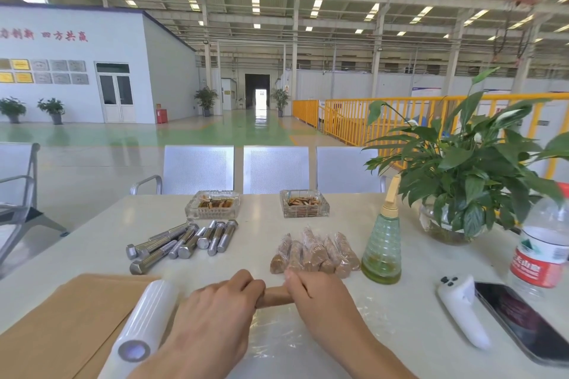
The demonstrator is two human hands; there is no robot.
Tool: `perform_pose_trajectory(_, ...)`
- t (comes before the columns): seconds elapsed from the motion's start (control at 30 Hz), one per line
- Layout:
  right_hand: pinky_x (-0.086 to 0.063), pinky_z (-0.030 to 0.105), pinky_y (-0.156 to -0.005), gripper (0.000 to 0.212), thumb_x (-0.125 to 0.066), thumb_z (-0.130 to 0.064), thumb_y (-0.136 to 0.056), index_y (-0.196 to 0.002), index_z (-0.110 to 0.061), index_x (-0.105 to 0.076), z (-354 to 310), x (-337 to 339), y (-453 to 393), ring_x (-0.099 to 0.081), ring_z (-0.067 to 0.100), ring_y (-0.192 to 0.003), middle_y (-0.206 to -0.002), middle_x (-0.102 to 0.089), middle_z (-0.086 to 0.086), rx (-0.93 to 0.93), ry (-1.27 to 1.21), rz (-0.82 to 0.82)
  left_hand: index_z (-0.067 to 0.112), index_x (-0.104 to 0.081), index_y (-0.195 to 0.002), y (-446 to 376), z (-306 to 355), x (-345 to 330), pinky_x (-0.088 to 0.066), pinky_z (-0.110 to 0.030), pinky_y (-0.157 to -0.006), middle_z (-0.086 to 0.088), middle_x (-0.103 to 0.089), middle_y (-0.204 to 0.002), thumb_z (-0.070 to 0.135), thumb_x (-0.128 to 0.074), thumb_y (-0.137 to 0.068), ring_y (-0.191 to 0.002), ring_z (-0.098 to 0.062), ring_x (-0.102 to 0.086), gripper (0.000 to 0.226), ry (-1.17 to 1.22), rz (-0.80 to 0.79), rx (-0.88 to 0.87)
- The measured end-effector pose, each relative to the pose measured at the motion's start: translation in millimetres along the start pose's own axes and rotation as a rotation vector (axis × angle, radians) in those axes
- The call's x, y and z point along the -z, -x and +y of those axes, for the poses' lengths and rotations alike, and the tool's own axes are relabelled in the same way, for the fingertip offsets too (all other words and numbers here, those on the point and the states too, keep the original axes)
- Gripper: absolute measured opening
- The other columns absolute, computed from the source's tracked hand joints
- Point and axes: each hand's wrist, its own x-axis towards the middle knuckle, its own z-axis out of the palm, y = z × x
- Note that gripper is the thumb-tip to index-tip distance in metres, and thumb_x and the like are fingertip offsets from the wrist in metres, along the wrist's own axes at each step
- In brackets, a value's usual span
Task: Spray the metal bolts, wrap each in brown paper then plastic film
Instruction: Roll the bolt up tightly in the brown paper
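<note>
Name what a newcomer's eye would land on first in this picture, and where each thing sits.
First, the left hand and right hand gripping a paper-wrapped bolt at the near table edge. Behind them lie bare bolts at left, wrapped bundles at centre, and a green spray bottle at right.

Both hands, left hand (226, 294) and right hand (309, 288), grip a brown paper-wrapped bolt (277, 295) between them, over clear plastic film (277, 335) spread just below.
</note>
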Motion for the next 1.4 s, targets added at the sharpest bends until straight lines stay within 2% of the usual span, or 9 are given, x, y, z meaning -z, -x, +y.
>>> perform_pose_trajectory(0.17, -0.043, 0.040, -0.066, 0.054, -0.044, -0.037, -0.107, -0.065, -0.006, -0.056, 1.8, -12.9, -1.2, -0.049, 0.013, -0.057, -0.060, -0.059, 0.005, -0.098, -0.200, 0.156, 0.035, -0.070, -0.100, -0.3, -2.2, 8.7, -0.055, -0.036, -0.085, 0.016, -0.065, -0.096, 0.020, -0.081, -0.070, -0.085, -0.015, -0.068, 0.035, 0.073, 0.228, 0.003)
perform_pose_trajectory(0.3, -0.035, 0.028, -0.052, 0.057, -0.046, -0.033, -0.104, -0.056, -0.014, -0.067, -1.5, -15.2, -2.5, -0.045, 0.006, -0.045, -0.047, -0.055, -0.003, -0.254, -0.474, 0.198, 0.035, -0.068, -0.098, 16.2, 14.1, 10.0, -0.046, -0.026, -0.074, 0.020, -0.064, -0.099, 0.015, -0.058, -0.085, -0.086, -0.009, -0.060, 0.026, 0.371, 0.613, -0.131)
perform_pose_trajectory(0.4, -0.028, 0.026, -0.049, 0.055, -0.045, -0.032, -0.103, -0.057, -0.016, -0.072, -4.9, -12.3, -3.7, -0.035, 0.012, -0.040, -0.045, -0.042, -0.005, -0.355, -0.650, 0.151, 0.048, -0.063, -0.088, 27.1, 22.6, 6.3, -0.047, -0.016, -0.056, 0.027, -0.063, -0.073, 0.031, -0.059, -0.087, -0.061, 0.001, -0.058, 0.018, 0.641, 0.353, 0.256)
perform_pose_trajectory(0.5, -0.021, 0.020, -0.041, 0.055, -0.045, -0.030, -0.102, -0.055, -0.015, -0.069, -8.1, -9.4, -0.7, -0.026, 0.013, -0.037, -0.047, -0.033, -0.001, -0.411, -0.799, 0.115, 0.035, -0.072, -0.085, 15.5, 9.0, 0.8, -0.057, -0.029, -0.074, 0.013, -0.074, -0.078, 0.037, -0.066, -0.094, -0.064, -0.007, -0.068, 0.010, 1.032, 0.099, 0.589)
perform_pose_trajectory(0.73, -0.018, 0.014, -0.040, 0.055, -0.043, -0.032, -0.106, -0.062, -0.009, -0.066, -24.2, -20.5, 0.2, -0.021, 0.012, -0.033, -0.045, -0.029, -0.002, -0.483, -0.937, 0.065, 0.022, -0.066, -0.112, -13.8, 16.8, 11.9, -0.057, -0.034, -0.083, 0.004, -0.079, -0.100, 0.047, -0.063, -0.096, -0.094, -0.011, -0.076, 0.030, 1.662, 0.321, 0.750)
perform_pose_trajectory(0.87, -0.027, 0.020, -0.042, 0.062, -0.042, -0.040, -0.107, -0.057, -0.017, -0.072, -24.6, -30.6, 5.4, -0.034, 0.014, -0.034, -0.041, -0.040, -0.003, -0.338, -0.739, 0.108, 0.013, -0.064, -0.096, -26.9, 22.6, 16.7, -0.057, -0.029, -0.068, 0.000, -0.077, -0.089, 0.013, -0.047, -0.103, -0.080, -0.017, -0.076, 0.018, 1.546, 0.491, 0.789)
perform_pose_trajectory(1.07, -0.031, 0.027, -0.052, 0.057, -0.042, -0.041, -0.106, -0.064, -0.023, -0.075, -8.1, -25.1, 12.1, -0.040, 0.011, -0.040, -0.042, -0.045, -0.005, -0.269, -0.596, 0.131, 0.030, -0.065, -0.091, -17.5, 3.1, 12.0, -0.053, -0.029, -0.057, -0.002, -0.073, -0.072, 0.001, -0.041, -0.093, -0.060, -0.017, -0.067, 0.038, 1.141, 0.189, 0.410)
perform_pose_trajectory(1.17, -0.029, 0.028, -0.053, 0.059, -0.042, -0.048, -0.102, -0.063, -0.011, -0.066, -6.3, -24.2, 14.9, -0.038, 0.014, -0.044, -0.044, -0.044, -0.004, -0.255, -0.585, 0.120, 0.030, -0.059, -0.090, -14.7, -8.0, 18.3, -0.052, -0.030, -0.059, 0.005, -0.069, -0.069, 0.031, -0.048, -0.089, -0.058, -0.015, -0.065, 0.011, 0.988, 0.001, 0.214)
perform_pose_trajectory(1.4, -0.035, 0.033, -0.059, 0.055, -0.046, -0.035, -0.106, -0.053, -0.017, -0.045, -2.3, -27.0, 15.8, -0.043, 0.012, -0.055, -0.052, -0.047, -0.002, -0.193, -0.395, 0.114, 0.045, -0.047, -0.080, -6.7, -19.4, 16.1, -0.044, -0.033, -0.073, 0.007, -0.058, -0.073, 0.096, -0.003, -0.075, -0.073, -0.011, -0.054, 0.068, 0.364, -0.246, 0.070)
